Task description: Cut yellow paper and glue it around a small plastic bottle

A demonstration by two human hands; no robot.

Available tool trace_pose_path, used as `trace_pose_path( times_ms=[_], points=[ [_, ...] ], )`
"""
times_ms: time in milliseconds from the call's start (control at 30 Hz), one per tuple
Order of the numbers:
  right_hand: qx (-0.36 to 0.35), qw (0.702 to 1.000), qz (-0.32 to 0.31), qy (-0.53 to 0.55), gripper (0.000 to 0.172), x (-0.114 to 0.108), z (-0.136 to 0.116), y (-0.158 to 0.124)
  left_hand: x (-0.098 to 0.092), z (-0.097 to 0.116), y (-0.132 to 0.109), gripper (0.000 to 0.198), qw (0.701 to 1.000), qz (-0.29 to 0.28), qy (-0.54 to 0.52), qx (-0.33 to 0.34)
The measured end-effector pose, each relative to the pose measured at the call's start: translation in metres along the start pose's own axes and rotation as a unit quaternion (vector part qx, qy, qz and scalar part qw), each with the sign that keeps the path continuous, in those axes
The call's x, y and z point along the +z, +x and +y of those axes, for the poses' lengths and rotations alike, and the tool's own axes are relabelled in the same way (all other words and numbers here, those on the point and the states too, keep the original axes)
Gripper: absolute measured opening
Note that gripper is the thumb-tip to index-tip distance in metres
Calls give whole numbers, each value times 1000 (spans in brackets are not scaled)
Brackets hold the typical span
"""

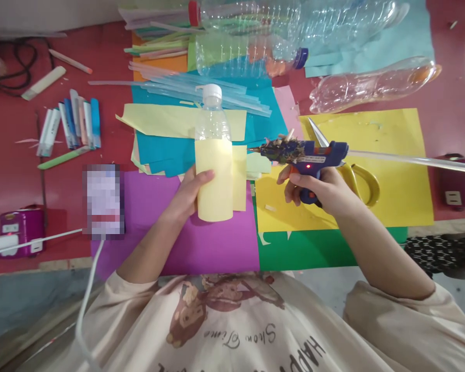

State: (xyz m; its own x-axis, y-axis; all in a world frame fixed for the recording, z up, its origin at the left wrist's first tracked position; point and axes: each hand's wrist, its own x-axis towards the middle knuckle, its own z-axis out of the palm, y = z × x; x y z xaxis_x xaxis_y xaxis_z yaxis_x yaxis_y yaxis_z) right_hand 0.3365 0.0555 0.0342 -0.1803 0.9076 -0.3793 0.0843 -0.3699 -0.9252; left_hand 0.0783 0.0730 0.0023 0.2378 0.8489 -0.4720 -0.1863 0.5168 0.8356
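My left hand (196, 190) is wrapped round the lower part of a clear plastic bottle (213, 124) with a white cap, its thumb on the front. Pale yellow paper (216, 181) covers the bottle's lower body, and a loose flap (239, 178) sticks out on the right side. In my right hand (320, 188) is a blue hot glue gun (310, 155), gripped by its handle with a red light on. Its nozzle points left, close to the flap; whether they touch I cannot tell. A long clear glue stick (411, 161) extends from its back. Debris clings to its front.
Yellow-handled scissors (366, 183) lie on a yellow sheet (403, 134). Clear bottles (372, 88) and plastic strips (201, 88) lie at the back. To the left are several markers (72, 121), a phone (103, 201) with a white cable, and a purple power socket (22, 232).
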Motion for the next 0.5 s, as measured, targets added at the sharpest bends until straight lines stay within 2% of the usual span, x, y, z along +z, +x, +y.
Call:
trace_pose_path(
  times_ms=[200,500],
  points=[
    [6,1000,10,-29,21,0,-3,8,1,2,-4,72,1000,-12,-4,11],
    [10,999,19,-49,21,1,1,15,1,1,-5,69,999,-22,-2,40]
  ],
)
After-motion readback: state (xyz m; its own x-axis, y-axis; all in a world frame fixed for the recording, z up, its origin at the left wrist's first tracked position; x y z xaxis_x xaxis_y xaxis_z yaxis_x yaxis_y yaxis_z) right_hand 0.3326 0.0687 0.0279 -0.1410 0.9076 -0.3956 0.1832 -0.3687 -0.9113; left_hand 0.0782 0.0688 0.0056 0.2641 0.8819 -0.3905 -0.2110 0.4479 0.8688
